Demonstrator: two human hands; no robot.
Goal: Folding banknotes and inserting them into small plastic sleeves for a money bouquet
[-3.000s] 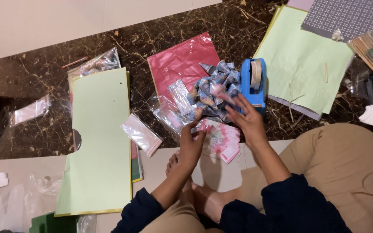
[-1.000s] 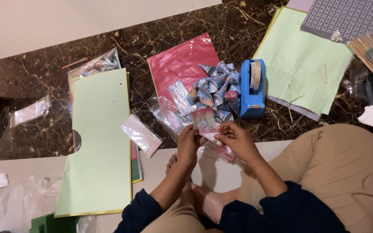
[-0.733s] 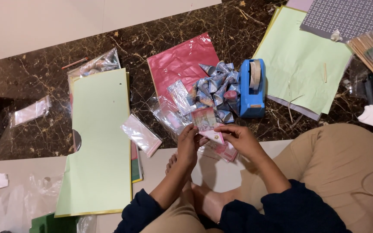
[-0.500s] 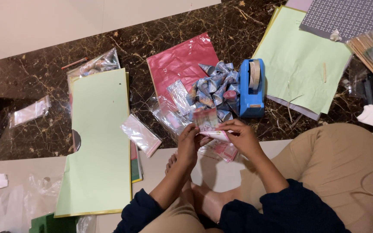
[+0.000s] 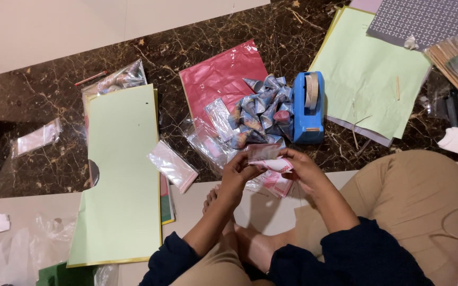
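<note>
My left hand [image 5: 238, 172] and my right hand [image 5: 301, 167] together pinch a pink banknote [image 5: 267, 158] just above my lap, and the note is partly folded between my fingers. Under my hands lie more pink notes in a clear sleeve [image 5: 275, 185]. Just beyond my hands sits a heap of folded note cones [image 5: 258, 114], blue and pink, partly on a red paper sheet [image 5: 219, 77]. A blue tape dispenser [image 5: 308, 108] stands right of the heap.
A long light-green sheet [image 5: 120, 175] lies on the left. Another green sheet [image 5: 369, 71] lies at the right, with a patterned grey sheet [image 5: 430, 21] beyond it. Small clear bags [image 5: 172, 164] are scattered on the dark marble floor [image 5: 49, 100]. Thin wooden sticks [image 5: 451, 69] lie far right.
My right hand came back from the cone heap to my lap. Both hands now hold a pink note and have folded it smaller over the last second.
</note>
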